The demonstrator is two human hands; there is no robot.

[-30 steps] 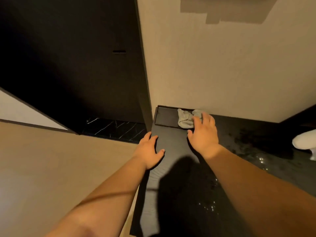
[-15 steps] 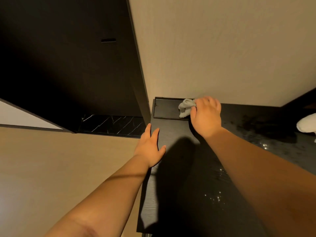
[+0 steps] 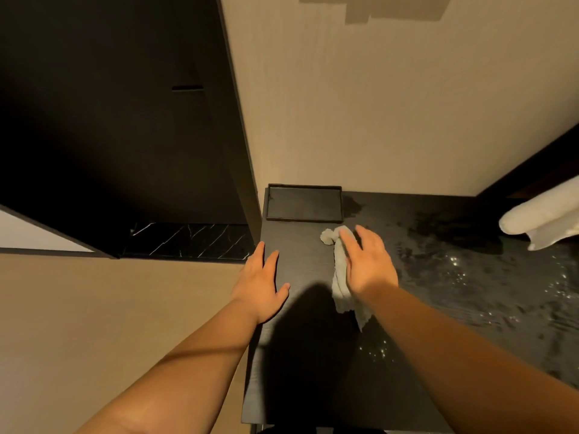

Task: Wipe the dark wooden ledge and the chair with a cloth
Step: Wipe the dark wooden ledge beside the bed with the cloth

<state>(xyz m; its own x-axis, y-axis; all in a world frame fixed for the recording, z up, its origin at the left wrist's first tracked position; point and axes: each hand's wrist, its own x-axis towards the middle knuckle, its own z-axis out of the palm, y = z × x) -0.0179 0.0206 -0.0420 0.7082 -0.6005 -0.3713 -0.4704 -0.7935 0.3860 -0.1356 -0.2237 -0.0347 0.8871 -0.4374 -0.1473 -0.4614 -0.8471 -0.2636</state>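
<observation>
Mid-frame, the cloth [image 3: 340,285] is pressed onto the ledge [image 3: 300,245] by the flat right hand [image 3: 369,264] for wiping, the open left hand [image 3: 260,285] braced alongside.

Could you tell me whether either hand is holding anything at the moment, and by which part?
Nothing is gripped. The right hand presses the cloth flat onto the ledge across its middle; the left hand rests open on the ledge.

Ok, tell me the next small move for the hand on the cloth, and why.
Probably slide the right hand with the cloth rightward along the ledge. The hand presses flat on the cloth, and glistening droplets lie on the dark surface just to its right, apparently unwiped.
</observation>
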